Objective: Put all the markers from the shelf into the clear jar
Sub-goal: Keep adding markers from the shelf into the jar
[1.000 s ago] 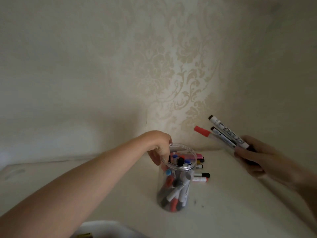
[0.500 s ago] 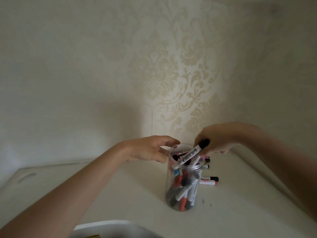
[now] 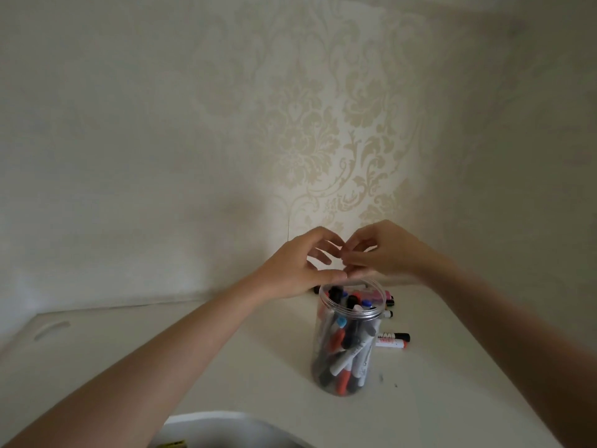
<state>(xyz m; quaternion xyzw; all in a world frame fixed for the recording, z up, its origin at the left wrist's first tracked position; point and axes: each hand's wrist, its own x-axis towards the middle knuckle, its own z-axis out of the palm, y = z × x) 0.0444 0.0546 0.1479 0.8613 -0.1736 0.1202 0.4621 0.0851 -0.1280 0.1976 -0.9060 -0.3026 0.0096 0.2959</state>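
A clear jar [image 3: 326,347] stands upright on the white shelf [image 3: 193,367], with several markers [image 3: 350,354] in it, capped in red, black and blue. More markers lie on the shelf behind and to the right of the jar: a black-capped one [image 3: 395,335], a red-capped one [image 3: 392,344] and a pink one [image 3: 378,294]. My left hand [image 3: 298,270] hovers just above the jar's rim at its back left, fingers loosely curved, holding nothing. My right hand [image 3: 386,250] hangs above the rim at the back right, fingers relaxed and empty. The fingertips of both hands nearly meet.
Patterned wallpaper [image 3: 339,140] closes the shelf at the back and on the right. A white rounded container edge [image 3: 226,425] shows at the bottom of the view. A slot-shaped handle cut [image 3: 51,329] sits at the shelf's far left.
My right hand brought markers over the jar and let them go; they now lie inside. My left hand has left the jar's rim and risen slightly.
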